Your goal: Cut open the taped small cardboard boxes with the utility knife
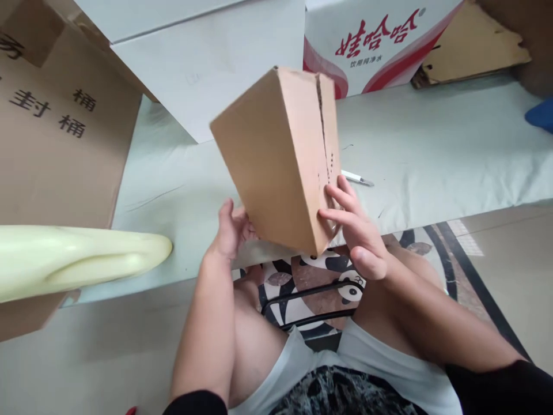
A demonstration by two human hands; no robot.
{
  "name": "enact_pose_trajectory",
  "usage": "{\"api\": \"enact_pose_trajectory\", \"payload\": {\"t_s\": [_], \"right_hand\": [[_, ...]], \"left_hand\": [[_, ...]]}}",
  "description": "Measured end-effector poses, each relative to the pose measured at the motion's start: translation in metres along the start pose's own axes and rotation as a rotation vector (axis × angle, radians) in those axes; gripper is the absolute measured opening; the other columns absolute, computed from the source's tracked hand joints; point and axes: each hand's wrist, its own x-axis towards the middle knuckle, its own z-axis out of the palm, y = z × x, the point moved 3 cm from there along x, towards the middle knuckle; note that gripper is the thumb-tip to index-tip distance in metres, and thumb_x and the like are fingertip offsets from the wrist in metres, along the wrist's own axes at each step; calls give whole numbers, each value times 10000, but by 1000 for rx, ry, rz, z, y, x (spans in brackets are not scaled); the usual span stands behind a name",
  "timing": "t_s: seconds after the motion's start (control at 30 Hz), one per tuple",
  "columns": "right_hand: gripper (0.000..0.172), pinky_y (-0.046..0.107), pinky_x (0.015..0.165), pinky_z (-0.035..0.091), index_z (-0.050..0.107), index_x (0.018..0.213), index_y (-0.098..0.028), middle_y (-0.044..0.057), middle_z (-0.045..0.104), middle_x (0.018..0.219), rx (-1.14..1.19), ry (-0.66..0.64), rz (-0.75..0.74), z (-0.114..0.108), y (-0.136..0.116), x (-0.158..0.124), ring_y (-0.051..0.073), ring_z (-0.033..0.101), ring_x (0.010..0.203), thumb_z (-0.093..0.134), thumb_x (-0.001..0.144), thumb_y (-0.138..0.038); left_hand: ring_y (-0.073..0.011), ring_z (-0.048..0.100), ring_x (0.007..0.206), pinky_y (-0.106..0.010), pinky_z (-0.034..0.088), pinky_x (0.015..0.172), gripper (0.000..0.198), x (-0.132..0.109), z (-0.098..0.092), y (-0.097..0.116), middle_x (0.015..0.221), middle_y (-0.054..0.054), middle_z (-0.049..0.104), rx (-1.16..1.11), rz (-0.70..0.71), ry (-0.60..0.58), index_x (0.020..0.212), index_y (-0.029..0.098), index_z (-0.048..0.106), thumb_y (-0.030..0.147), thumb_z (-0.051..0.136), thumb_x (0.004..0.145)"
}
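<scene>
A brown cardboard box (pixel 268 161) is tilted over the front edge of the pale green-covered table, its seamed side turned to the right. My left hand (pixel 232 229) is at its lower left corner, thumb raised, with some fingers hidden behind the box. The fingertips of my right hand (pixel 356 227) touch the seamed side near the bottom; its fingers are spread. Just beyond the right hand, a white pen-like tool (pixel 355 177) lies on the table, partly behind the box.
White boxes (pixel 207 63) and a red-and-white printed box (pixel 367 52) stand at the back. A large carton (pixel 56 127) is at the left, below it a pale yellow-green object (pixel 86 259). Flattened cardboard (pixel 475 49) lies back right.
</scene>
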Motion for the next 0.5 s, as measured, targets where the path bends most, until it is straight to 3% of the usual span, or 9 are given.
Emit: {"api": "enact_pose_trajectory", "payload": {"t_s": [0.07,0.17,0.27,0.37,0.43,0.5], "right_hand": [[589,669,1323,178,559,1471,-403,-48,461,1647,-18,41,55,-6,6,-5,336,207,1638,377,972,-656],[611,684,1291,266,642,1355,-358,19,596,1500,-60,122,146,-13,13,-9,368,362,1567,361,940,-708],[526,678,1268,313,705,1185,-328,47,623,1420,-101,224,158,-20,13,-7,374,435,1510,388,951,-676],[360,639,1233,386,710,1114,-305,60,604,1421,-84,257,118,-22,8,-1,346,505,1451,462,989,-534],[291,602,1211,431,705,1145,-295,71,600,1430,-71,173,94,-18,6,2,319,540,1418,507,997,-448],[293,570,1220,435,691,1213,-287,80,577,1483,-57,52,51,-12,4,3,301,528,1438,538,992,-404]], "left_hand": [[-239,647,561,-312,392,485,855,-5,14,0,651,-83,675,-16,-200,-134,939,200,678,960,331,755],[-243,696,586,-283,302,465,787,-8,25,4,771,-107,748,29,-338,-208,1053,183,680,873,426,773],[-230,683,531,-277,310,446,650,-2,24,3,769,-114,761,223,-353,-152,983,158,710,753,563,765],[-220,706,654,-291,449,551,510,8,15,5,814,-80,748,391,-187,165,1070,169,678,574,678,760],[-241,725,917,-330,530,716,548,10,13,14,1015,-100,737,369,107,462,1196,193,615,579,609,808],[-274,655,1200,-415,548,937,587,6,18,25,1225,-108,687,358,496,633,1245,231,594,657,485,856]]}}
